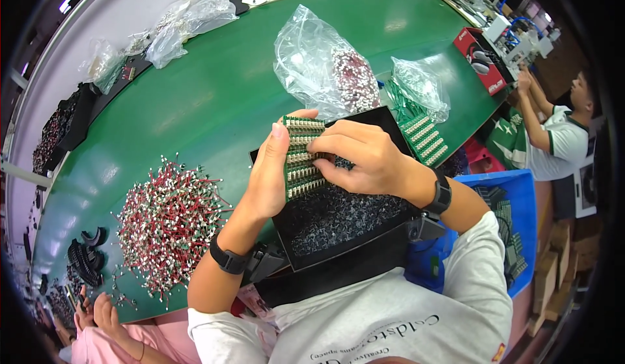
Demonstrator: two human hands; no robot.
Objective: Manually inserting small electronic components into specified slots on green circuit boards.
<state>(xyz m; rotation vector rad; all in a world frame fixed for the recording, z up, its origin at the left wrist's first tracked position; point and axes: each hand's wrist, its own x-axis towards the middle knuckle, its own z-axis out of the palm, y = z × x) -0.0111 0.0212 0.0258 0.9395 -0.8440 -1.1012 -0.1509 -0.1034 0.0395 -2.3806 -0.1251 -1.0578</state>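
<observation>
My left hand [265,180] is wrapped round the edge of a green circuit board panel [301,159], held up at a tilt. Several rows of small white connectors run across its face. My right hand [364,161] reaches in from the right, its thumb and index finger pinched together at the panel's rows. Whatever lies between those fingertips is hidden or too small to name. Below both hands is a black tray [385,122] with many tiny, dark, shiny pieces [348,221] scattered in it.
A heap of red-and-white wired connectors [169,224] lies left on the green table [215,81]. Beyond the tray sit a clear bag [303,61] of similar parts and more connector boards [426,141]. A blue bin [528,198] holding boards stands right. Co-workers sit right and lower left.
</observation>
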